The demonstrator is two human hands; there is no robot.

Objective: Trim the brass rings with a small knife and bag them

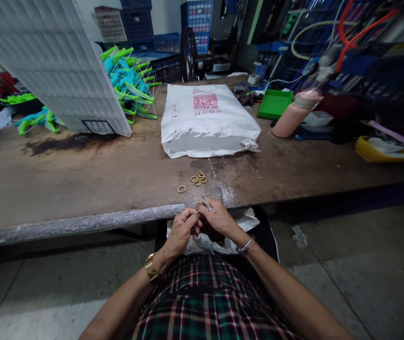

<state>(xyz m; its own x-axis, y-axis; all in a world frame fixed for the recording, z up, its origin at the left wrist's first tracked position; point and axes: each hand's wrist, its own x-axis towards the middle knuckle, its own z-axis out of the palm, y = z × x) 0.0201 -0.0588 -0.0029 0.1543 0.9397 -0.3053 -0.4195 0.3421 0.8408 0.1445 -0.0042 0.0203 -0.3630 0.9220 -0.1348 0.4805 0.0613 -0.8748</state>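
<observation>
My left hand (183, 230) is at the table's front edge, thumb and fingertips pinched together; whatever they grip is too small to make out. Close beside it, my right hand (220, 218) is closed around a slim, pointed metal tool (207, 203) whose tip points away from me. A dark brown piece (211, 232) hangs below and between the hands, partly hidden by them. Just beyond, several brass-coloured rings (198, 179) lie in a small cluster on the table. One separate ring (182, 189) rests to their left.
The wooden table (81, 182) has plastic-wrapped padding (116, 220) along its front edge. A white printed sack (209, 118) lies behind the rings. To the right are a green tray (275, 104), a pink bottle (294, 115) and a yellow tray (386, 153); a translucent panel (63, 61) stands left.
</observation>
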